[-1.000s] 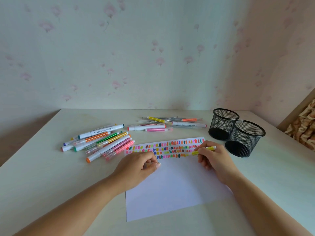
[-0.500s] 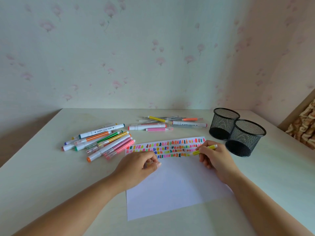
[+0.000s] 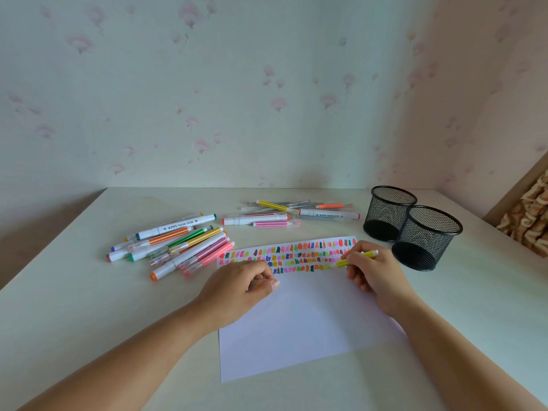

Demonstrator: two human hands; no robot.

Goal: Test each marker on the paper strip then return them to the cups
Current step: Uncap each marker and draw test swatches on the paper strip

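Desk corner, background stuff only.
Pale cream table (image 3: 74, 307) in front of me, pushed into a corner. The wallpaper (image 3: 237, 99) behind it is pale with scattered pink flowers, pinker on the right wall. Far right: wooden frame (image 3: 517, 189), with a brown-and-cream patterned thing (image 3: 533, 223) beside it; can't tell what.

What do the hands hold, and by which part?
The right hand pinches the yellow marker by its barrel near the tip. Whether the curled left hand holds anything cannot be told.
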